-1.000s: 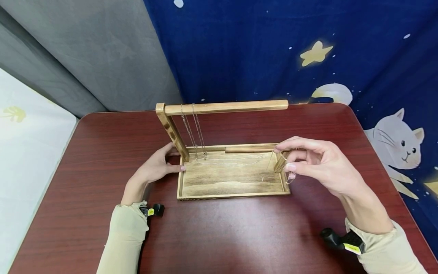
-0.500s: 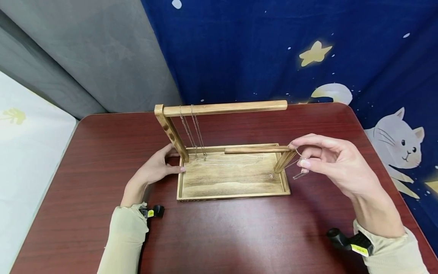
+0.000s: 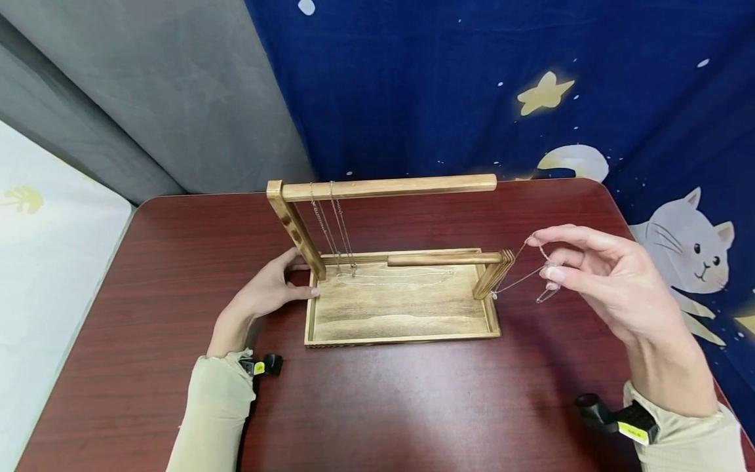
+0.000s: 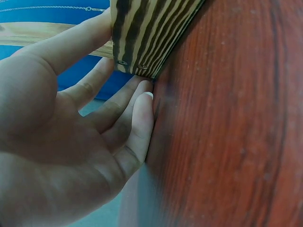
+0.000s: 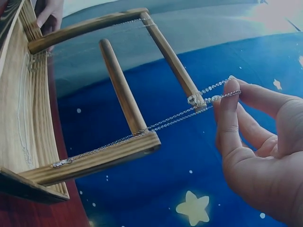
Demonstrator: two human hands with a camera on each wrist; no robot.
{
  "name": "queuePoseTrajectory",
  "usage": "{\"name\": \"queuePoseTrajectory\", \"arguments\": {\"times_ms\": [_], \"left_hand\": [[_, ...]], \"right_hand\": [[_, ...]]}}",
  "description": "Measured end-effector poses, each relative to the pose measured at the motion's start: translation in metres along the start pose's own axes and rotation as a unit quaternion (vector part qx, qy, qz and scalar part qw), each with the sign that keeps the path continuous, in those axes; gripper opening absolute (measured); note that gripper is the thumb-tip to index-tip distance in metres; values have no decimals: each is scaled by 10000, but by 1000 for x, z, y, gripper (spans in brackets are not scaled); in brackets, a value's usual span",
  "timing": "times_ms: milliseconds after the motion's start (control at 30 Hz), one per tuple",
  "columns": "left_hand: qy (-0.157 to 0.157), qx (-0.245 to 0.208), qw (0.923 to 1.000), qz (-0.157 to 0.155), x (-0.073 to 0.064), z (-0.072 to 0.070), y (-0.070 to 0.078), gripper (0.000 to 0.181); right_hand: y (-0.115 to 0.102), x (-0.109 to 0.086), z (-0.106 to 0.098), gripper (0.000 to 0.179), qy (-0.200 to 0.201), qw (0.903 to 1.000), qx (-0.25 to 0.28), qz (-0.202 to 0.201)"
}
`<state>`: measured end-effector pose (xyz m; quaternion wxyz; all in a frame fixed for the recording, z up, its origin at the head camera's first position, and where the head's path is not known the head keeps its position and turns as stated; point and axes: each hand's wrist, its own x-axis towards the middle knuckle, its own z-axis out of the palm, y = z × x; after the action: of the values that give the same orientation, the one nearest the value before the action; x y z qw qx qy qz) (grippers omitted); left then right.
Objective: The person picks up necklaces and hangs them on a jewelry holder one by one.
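A wooden jewelry stand [image 3: 401, 314] has a shallow tray base, a tall left post with an upper bar [image 3: 413, 186], and a short right post with a lower bar [image 3: 436, 259]. My left hand [image 3: 265, 288] holds its left end, thumb over the rim and fingers around the back corner; the left hand [image 4: 71, 127] is against the striped wood end in the left wrist view. To the right of the stand, my right hand [image 3: 607, 282] pinches a thin silver necklace [image 3: 519, 280] with the fingertips. Its chain hangs in a loop, a small pendant [image 3: 494, 295] near the short post.
Two necklaces [image 3: 337, 226] hang from the left part of the upper bar. Another fine chain [image 3: 407, 274] lies along the tray floor. The stand rests on a dark red wooden table [image 3: 377, 400], with a blue star-patterned curtain [image 3: 413, 85] behind its far edge.
My right hand has moved rightward, drawing the necklace away from over the tray and past the short post. The left hand and stand have stayed in place.
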<state>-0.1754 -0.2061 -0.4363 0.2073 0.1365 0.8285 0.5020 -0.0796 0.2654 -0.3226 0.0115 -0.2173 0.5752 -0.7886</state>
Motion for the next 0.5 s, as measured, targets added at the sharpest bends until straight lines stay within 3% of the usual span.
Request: {"name": "queuePoseTrajectory", "arguments": {"times_ms": [200, 500], "left_hand": [[-15, 95, 9999, -40, -1, 0, 0, 84], [-7, 35, 10000, -49, 1, 0, -2, 81]], "right_hand": [[-3, 0, -6, 46, 329, 9994, 17, -40], [-8, 6, -11, 46, 512, 9985, 204, -32]]}}
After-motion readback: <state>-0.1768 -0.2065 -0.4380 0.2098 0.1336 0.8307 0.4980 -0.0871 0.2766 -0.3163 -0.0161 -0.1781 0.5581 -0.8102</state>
